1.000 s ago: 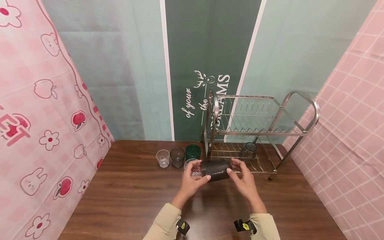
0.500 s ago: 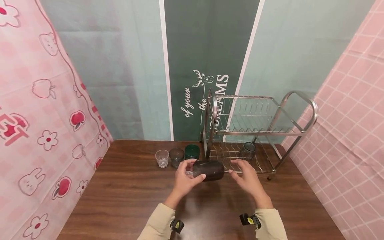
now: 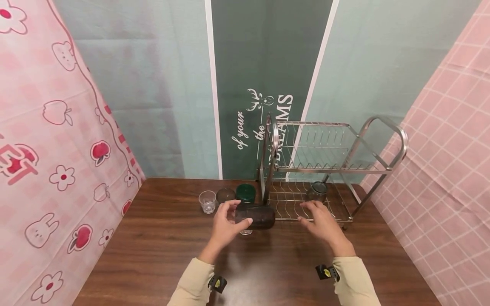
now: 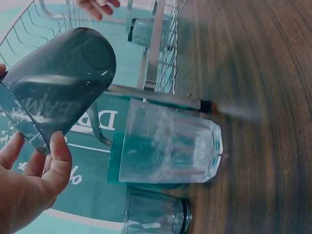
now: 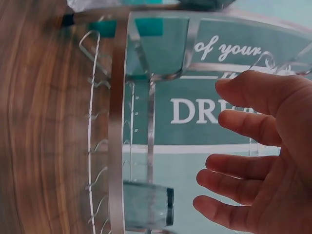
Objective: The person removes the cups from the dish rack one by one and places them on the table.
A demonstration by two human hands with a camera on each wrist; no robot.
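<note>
My left hand [image 3: 225, 227] grips a dark smoky glass [image 3: 255, 216] near its rim, the glass lying sideways in the air with its base toward the right. In the left wrist view the thumb and fingertips pinch the rim end of that glass [image 4: 68, 83]. Just below it a clear glass [image 4: 170, 146] stands upright on the table, mostly hidden in the head view. My right hand [image 3: 319, 223] holds nothing, its fingers apart in front of the metal dish rack [image 3: 329, 171]. In the right wrist view its fingers [image 5: 239, 168] are spread loosely.
On the rack's lower tier sits a grey glass [image 3: 317, 192] turned upside down. Left of the rack, a small clear glass [image 3: 208, 202], a brownish glass [image 3: 226, 196] and a green glass [image 3: 246, 193] stand in a row on the wooden table [image 3: 160, 246]. Cloth hangs behind and at both sides.
Both hands held the dark glass at first. The right hand has let go and drawn away to the right, while the left hand has carried the glass leftward.
</note>
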